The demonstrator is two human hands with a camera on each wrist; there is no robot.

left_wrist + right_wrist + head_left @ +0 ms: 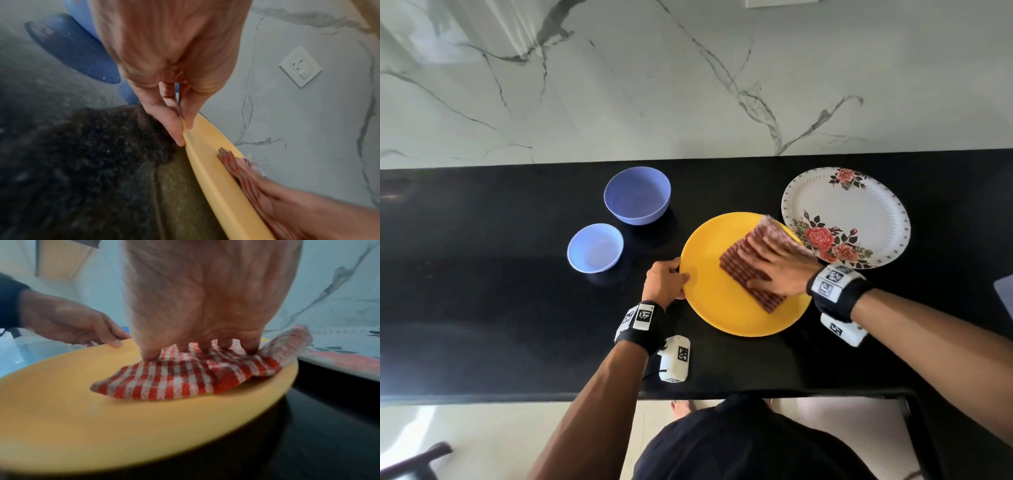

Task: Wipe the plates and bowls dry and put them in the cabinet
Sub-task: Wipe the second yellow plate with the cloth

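Yellow plate [726,308] flat on black worktop [482,308], centre-near. Left hand [666,279] pinches its left rim, thumb on top and fingers [174,129] under, likely so it won't slide. Right hand [777,267] presses red-checked cloth [174,379] onto plate, fingers spread, tips dug into it, wiping. Floral plate [859,205] touching at far right; two blue bowls [637,195] [595,248] left, not yet stored.

woven checked cloth [174,382], glossy black counter [482,308]

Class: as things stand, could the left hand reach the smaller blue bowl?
Probably yes: the smaller blue bowl sits just beside the left hand with bare countertop between, though that hand now grips the yellow plate.
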